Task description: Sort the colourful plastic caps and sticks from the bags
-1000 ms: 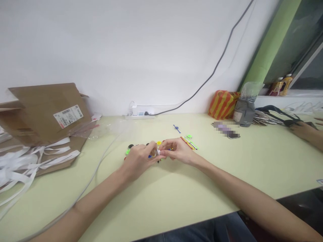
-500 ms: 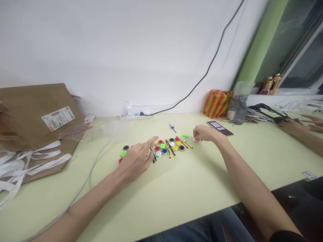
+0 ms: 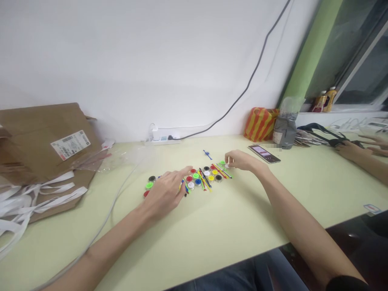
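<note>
- The left hand (image 3: pixel 163 196) stays open above the table, with the fingers loosely spread. Its index finger reaches over the left part of the row of round plastic discs (image 3: pixel 197 178), which are red, green, white, blue, yellow and black. I cannot tell if the fingertips touch anything.
- The right hand (image 3: pixel 241 160) is curled, and thumb and fingers press together on a small white piece (image 3: pixel 227 164), just above the right end of the row.
- What just changed: the right hand has moved left, from beside the smartphone (image 3: pixel 263 153) to the end of the row.
- Thin coloured sticks (image 3: pixel 206 180) lie between and across the discs, and a small blue piece (image 3: pixel 207 154) lies apart, behind the row.
- All these things are on the pale green table (image 3: pixel 230 218), near its middle.
- Further left are a cardboard sheet (image 3: pixel 45 153) and white straps (image 3: pixel 30 202). A power strip (image 3: pixel 160 141) stands at the wall.
- On the right, a co-worker's hand (image 3: pixel 351 150) rests near a black strap (image 3: pixel 330 133).
</note>
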`<state>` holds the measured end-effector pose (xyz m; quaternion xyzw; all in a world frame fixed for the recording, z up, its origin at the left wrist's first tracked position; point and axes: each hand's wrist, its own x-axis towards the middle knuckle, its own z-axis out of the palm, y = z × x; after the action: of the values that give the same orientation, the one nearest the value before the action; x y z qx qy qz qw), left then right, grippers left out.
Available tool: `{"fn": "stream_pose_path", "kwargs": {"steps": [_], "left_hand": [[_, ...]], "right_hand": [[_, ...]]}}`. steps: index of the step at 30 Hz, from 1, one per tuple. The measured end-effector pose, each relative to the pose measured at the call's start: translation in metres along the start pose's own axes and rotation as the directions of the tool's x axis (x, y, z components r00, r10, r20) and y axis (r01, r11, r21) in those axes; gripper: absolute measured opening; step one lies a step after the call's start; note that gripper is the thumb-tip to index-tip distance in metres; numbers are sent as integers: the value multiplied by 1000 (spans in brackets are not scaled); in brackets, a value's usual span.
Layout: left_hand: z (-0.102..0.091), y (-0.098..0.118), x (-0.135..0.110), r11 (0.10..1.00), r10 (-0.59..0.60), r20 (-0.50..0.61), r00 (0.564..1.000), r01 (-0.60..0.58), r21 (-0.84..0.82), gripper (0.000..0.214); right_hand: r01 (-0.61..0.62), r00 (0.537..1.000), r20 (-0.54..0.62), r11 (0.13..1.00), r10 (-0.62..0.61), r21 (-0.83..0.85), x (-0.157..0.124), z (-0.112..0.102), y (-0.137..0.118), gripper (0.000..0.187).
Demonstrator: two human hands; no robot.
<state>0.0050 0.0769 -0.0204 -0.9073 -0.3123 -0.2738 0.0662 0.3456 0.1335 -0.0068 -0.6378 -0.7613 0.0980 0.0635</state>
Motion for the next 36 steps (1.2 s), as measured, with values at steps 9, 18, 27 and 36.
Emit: {"fn": "stream_pose_path", "kwargs": {"steps": [9, 18, 27, 36], "left_hand": [[-2, 0, 0, 1000, 20, 1, 1000, -20, -5, 45], [-1, 0, 0, 1000, 19, -12, 1000, -19, -10, 44], [-4, -7, 0, 999, -51, -44, 998, 52, 12, 40], [0, -4, 1, 992, -122, -77, 990, 119, -34, 51]], "right_hand": [[-14, 997, -70, 1000, 16, 20, 0, -4, 7, 25], [41, 974, -227, 993, -16, 107, 65, 16, -29, 31], [230, 961, -235, 896, -147, 379, 83, 15, -78, 29], [245, 932, -251, -57, -260, 968, -19, 49, -150, 43]]}}
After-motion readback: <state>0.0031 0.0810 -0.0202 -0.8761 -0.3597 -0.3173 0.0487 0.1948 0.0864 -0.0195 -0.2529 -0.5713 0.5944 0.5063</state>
